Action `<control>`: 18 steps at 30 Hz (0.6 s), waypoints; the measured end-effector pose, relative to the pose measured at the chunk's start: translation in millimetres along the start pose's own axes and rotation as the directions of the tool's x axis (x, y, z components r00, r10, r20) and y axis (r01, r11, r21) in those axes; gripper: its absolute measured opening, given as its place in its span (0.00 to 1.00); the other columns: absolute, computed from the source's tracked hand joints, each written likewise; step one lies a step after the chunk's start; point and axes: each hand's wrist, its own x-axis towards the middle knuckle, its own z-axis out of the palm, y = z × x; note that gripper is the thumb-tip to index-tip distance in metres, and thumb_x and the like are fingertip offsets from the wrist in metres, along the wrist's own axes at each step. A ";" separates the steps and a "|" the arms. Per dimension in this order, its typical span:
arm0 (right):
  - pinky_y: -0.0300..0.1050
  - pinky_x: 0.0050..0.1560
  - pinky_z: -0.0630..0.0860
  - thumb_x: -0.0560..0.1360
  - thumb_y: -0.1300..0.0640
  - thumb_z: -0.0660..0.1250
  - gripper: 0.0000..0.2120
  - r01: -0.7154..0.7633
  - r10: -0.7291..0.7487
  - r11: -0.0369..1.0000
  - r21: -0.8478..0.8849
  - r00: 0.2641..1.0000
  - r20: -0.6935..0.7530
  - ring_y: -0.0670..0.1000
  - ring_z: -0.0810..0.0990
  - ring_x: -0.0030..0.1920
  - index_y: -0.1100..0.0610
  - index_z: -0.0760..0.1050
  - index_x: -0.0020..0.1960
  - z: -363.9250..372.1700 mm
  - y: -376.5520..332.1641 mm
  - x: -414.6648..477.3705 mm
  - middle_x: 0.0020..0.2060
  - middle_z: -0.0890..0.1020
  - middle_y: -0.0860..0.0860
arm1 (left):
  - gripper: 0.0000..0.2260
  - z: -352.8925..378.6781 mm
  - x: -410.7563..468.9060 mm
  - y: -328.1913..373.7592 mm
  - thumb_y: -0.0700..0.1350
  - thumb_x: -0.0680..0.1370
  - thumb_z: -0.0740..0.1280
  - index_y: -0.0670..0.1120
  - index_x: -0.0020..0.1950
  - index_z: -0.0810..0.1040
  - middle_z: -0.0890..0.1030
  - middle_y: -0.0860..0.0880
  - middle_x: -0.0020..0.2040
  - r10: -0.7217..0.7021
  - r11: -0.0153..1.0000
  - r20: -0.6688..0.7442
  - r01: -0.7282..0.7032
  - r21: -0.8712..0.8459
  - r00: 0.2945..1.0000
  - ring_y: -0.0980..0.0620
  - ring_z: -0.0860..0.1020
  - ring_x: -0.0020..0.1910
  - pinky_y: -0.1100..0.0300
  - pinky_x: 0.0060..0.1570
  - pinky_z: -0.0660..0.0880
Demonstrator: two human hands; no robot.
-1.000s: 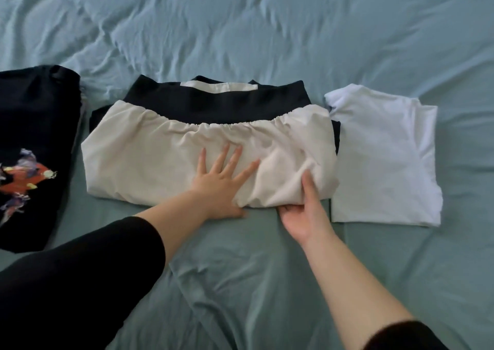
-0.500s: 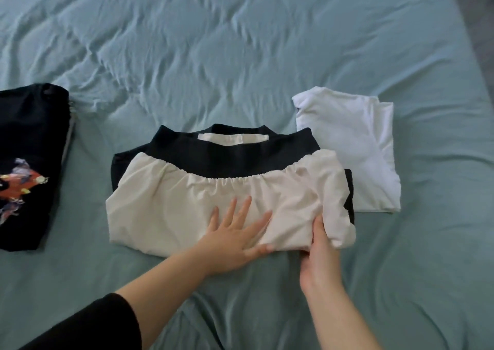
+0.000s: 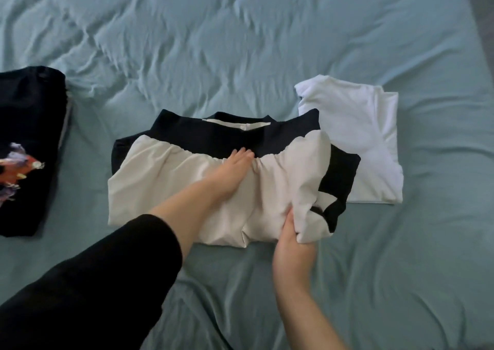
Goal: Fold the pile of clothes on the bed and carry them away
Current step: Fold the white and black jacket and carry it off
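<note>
Cream-and-black folded garment (image 3: 187,189) mid-bed on teal sheet (image 3: 240,55); left hand (image 3: 232,173) flat, pinning; right hand (image 3: 291,240) pinching near-right corner, apparently lifting. Risk: layers slipping, fold unravelling.

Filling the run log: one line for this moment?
fold | left hand flat on cream garment | right hand gripping its right corner | white shirt folded

I find no legible text, label, brand or number; the black garment (image 3: 24,141) carries only a wordless coloured graphic.
</note>
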 end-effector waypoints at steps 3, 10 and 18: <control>0.44 0.66 0.71 0.76 0.62 0.63 0.14 0.312 -0.307 0.950 -0.033 0.946 0.100 0.45 0.77 0.57 0.55 0.77 0.60 19.7 -5.5 -33.0 0.56 0.80 0.49 | 0.20 -34.2 -20.8 -2.9 0.57 0.83 0.52 0.54 0.72 0.72 0.72 0.55 0.70 -0.146 0.909 -0.101 0.093 -0.405 0.984 0.55 0.70 0.68 0.56 0.69 0.67; 0.66 0.72 0.34 0.73 0.60 0.59 0.50 0.731 -0.187 0.418 -0.539 0.650 0.737 0.50 0.34 0.77 0.34 0.21 0.68 69.1 30.0 -54.7 0.75 0.34 0.37 | 0.31 -101.8 -53.7 -46.4 0.67 0.80 0.52 0.49 0.34 0.83 0.82 0.53 0.29 -0.374 0.667 -0.248 0.073 -0.741 0.894 0.52 0.83 0.32 0.62 0.31 0.77; 0.78 0.67 0.39 0.77 0.58 0.60 0.40 0.689 -0.070 0.142 -0.711 0.723 0.687 0.59 0.31 0.76 0.39 0.37 0.76 96.0 40.6 -64.1 0.76 0.31 0.45 | 0.30 -59.5 -72.9 -60.5 0.58 0.73 0.70 0.54 0.72 0.64 0.77 0.58 0.63 -0.050 0.944 -0.434 -0.100 -0.316 0.900 0.56 0.75 0.63 0.58 0.59 0.75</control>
